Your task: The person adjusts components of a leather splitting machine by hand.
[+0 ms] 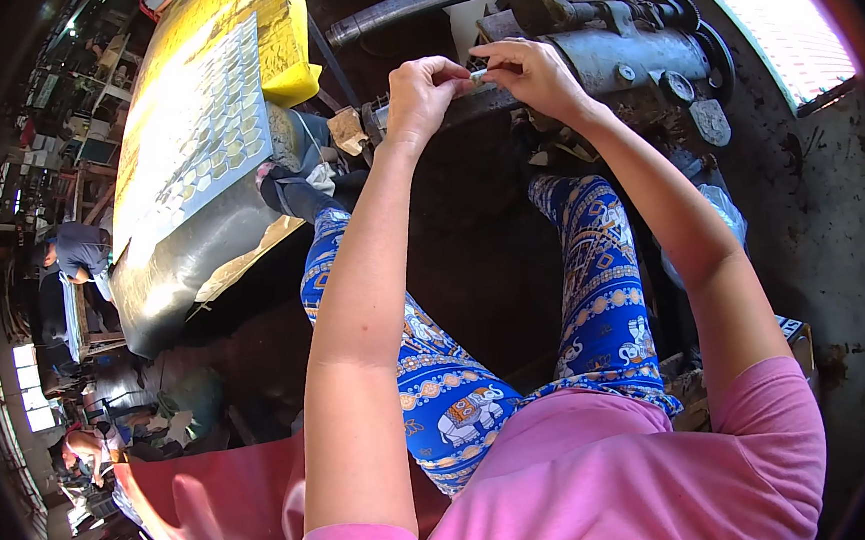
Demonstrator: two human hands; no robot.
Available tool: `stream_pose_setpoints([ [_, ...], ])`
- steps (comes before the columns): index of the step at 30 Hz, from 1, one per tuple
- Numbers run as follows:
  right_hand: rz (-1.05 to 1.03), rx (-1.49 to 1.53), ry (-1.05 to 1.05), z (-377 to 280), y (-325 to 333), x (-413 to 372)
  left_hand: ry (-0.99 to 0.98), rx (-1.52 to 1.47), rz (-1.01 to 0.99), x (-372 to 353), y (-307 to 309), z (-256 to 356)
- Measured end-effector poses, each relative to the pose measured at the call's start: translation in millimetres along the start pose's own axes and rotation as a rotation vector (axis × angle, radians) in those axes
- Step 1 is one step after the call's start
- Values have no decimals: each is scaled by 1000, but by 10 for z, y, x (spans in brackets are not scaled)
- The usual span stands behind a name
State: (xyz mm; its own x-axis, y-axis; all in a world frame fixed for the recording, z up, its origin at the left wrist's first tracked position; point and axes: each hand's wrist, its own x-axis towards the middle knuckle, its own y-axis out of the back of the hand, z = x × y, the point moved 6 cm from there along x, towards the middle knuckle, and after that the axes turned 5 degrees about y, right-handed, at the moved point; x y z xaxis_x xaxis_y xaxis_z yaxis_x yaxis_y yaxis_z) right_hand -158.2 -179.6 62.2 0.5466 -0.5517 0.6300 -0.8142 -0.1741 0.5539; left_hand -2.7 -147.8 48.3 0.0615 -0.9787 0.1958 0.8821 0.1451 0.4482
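Observation:
My left hand (424, 94) and my right hand (537, 74) are raised close together in front of a grey metal machine (628, 59). Fingers and thumb are pinched on each hand. Between the fingertips shows a small pale piece (477, 75), too small to name. Just behind the hands runs the machine's narrow arm, partly covered by them. Round knobs and a dark handwheel (716, 58) sit at the machine's right end.
To the left, a sheet with rows of hexagonal cut shapes (227, 134) lies over yellow material (280, 30) on a large covered surface. Red sheeting (223, 495) hangs at lower left. Two people work further off, one in a dark shirt (82, 246). A plastic bag (724, 211) is at right.

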Motion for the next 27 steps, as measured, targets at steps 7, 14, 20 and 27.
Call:
stream_pose_setpoints([
  [7,-14,-21,59,-30,-89,-139,-151,173,14,-14,0,79],
  [14,-107,47,15,89,-97,-22,-177,227,-2,-4,-5,66],
  [20,-203,89,-33,196,-103,24,-124,159,-79,17,-45,19],
  [27,-112,-37,91,82,-74,-46,-236,281,82,-28,7,57],
])
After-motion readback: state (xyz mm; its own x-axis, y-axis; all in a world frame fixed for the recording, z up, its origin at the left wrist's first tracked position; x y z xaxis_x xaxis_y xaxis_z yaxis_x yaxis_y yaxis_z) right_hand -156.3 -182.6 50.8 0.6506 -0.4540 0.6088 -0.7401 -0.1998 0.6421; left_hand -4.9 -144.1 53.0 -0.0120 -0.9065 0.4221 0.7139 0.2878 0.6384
